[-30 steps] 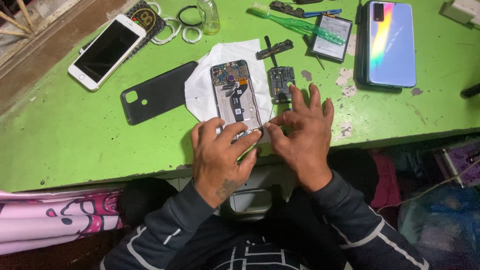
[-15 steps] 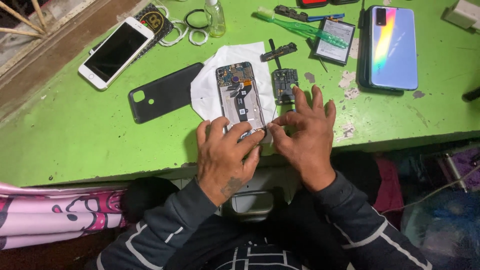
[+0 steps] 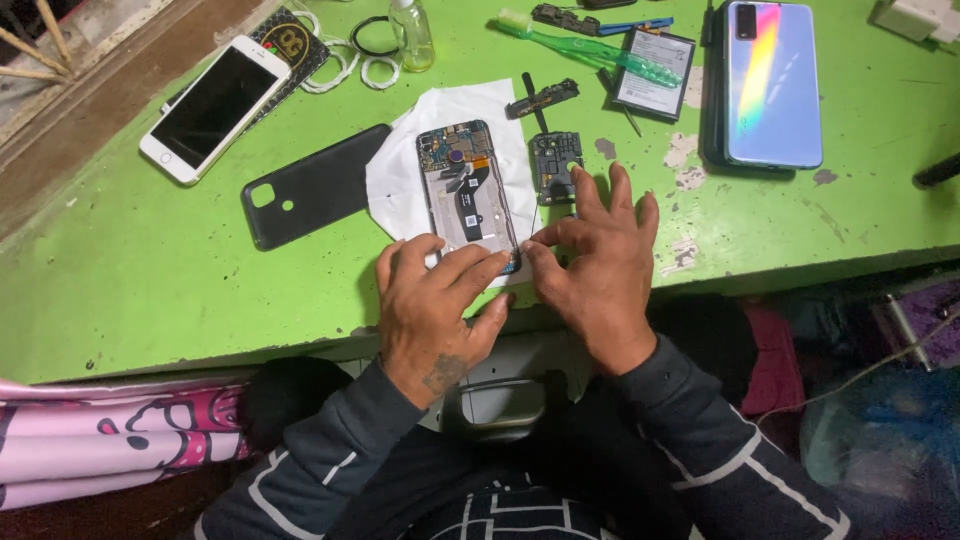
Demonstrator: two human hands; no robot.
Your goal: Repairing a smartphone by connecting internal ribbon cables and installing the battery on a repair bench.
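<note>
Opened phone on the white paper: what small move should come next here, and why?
Probably press or work the lower edge of the opened phone: both the left hand and right hand have fingertips meeting at its bottom corner, and it lies flat on the white paper.

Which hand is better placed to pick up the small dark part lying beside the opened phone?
Probably the right hand. Its raised fingers are just below the small dark part, on that side. The left hand presses the lower end of the opened phone, seemingly steadying it.
</note>
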